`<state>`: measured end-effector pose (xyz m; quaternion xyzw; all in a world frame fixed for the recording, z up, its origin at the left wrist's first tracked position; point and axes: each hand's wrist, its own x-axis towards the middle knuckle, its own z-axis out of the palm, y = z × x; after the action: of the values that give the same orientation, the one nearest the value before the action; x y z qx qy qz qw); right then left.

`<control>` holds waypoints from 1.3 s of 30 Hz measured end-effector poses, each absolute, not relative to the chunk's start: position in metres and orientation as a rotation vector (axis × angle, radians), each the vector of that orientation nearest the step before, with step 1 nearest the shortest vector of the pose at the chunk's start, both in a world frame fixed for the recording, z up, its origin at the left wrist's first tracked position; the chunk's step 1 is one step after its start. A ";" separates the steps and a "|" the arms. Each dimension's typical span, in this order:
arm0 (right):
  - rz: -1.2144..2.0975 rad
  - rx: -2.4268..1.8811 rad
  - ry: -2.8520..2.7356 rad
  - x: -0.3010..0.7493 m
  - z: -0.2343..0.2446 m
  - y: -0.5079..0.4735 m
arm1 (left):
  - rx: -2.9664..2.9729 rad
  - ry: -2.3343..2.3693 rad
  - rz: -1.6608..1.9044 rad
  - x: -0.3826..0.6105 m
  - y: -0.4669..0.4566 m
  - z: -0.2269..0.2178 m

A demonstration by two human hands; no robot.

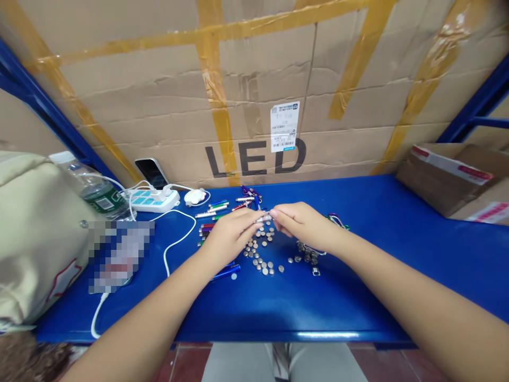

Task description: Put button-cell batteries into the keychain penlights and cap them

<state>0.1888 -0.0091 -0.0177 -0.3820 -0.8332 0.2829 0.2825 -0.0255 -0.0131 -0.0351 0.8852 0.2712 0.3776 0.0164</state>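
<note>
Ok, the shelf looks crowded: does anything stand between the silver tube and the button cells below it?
Nothing visible does: the silver tube, held between the left hand and right hand, sits just above the button cells, with only blue shelf between.

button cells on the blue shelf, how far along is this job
Perhaps done: the coloured metal tubes lying in a loose group behind the hands, though the view cannot show whether they are finished. In hand: the left hand and right hand pinch a small silver tube between them. Left: many loose button cells scattered on the blue shelf.
</note>
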 end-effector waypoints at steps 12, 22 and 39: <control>0.254 -1.203 -2.278 0.180 -0.020 -0.011 | 2.485 0.989 1.035 -0.019 -0.021 -0.032; 0.877 -1.263 -1.899 0.166 -0.027 -0.020 | 3.121 0.947 1.212 -0.022 -0.022 -0.036; -0.161 -0.919 -2.635 0.200 -0.017 -0.001 | 1.910 0.922 0.785 -0.020 -0.020 -0.030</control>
<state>0.1998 -0.0006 -0.0170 -0.3238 -0.9286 -0.0568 0.1724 -0.0195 -0.0199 -0.0301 0.7642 0.3688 0.3139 0.4260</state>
